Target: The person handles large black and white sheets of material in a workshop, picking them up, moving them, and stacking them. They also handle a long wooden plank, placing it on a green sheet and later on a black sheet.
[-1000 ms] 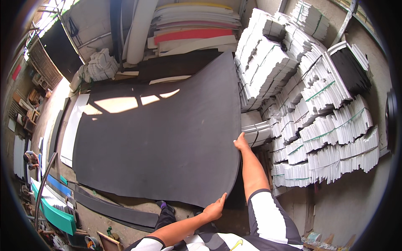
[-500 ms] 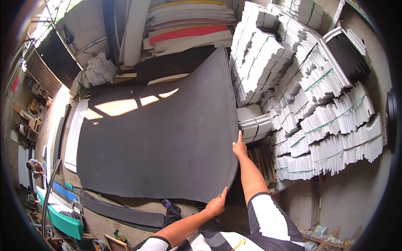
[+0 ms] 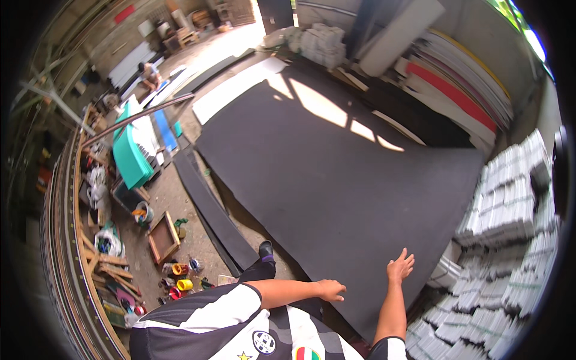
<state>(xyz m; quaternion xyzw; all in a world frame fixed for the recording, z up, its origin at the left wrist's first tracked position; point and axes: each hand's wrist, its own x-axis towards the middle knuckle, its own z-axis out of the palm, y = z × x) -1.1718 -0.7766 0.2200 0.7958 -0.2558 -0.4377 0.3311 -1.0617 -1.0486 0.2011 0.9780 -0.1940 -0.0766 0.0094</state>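
Observation:
A large dark grey, foam-like sheet (image 3: 336,180) lies spread out before me, its far right part curving upward. Over its near part is my right hand (image 3: 401,266), fingers spread, gripping nothing; whether the palm touches the surface I cannot tell. My left hand (image 3: 331,290) is at the sheet's near edge, its fingers loosely bent and apart, with nothing visible in them. Bright patches of sunlight fall across the far side of the sheet.
Bundled stacks of white strips (image 3: 504,204) stand along the right. Long dark strips (image 3: 210,210) lie on the floor at left, near a wooden frame (image 3: 163,239), paint tins (image 3: 185,284) and teal sheets (image 3: 131,147). Another person (image 3: 149,76) crouches at the far left.
My view has turned to the left. Both hands have come off the sheet's right edge, where they were holding or pressing it, and now stand over its near part.

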